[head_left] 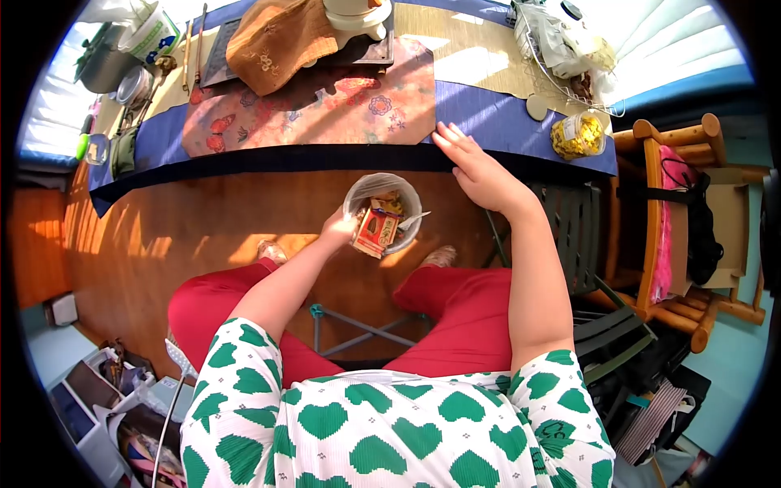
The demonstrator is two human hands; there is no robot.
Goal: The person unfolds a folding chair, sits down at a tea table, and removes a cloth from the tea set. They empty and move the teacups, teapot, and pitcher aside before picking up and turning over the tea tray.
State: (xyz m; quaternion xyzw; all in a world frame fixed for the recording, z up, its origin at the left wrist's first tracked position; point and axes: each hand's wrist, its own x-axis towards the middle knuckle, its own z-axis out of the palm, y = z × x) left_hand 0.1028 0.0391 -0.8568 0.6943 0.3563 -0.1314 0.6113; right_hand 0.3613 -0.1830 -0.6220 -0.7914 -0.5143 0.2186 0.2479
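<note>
My left hand (338,231) grips the side of a small whitish waste bin (412,198) between my knees, below the table's front edge. Inside the bin lie a red and cream printed packet (376,233) and other crumpled wrappers. The fingers on the bin's far side are hidden. My right hand (482,172) is stretched out flat at the table edge, its fingertips by the right corner of a pink patterned mat (309,114). Nothing shows in that hand, though its palm side is partly hidden.
A brown cloth (281,45) and a white pot-like object (358,16) sit on a dark tray. A jar of yellow pieces (579,136) stands at the table's right end, near a wire basket (541,57). Folding chair (569,236) and bamboo rack (651,211) are right.
</note>
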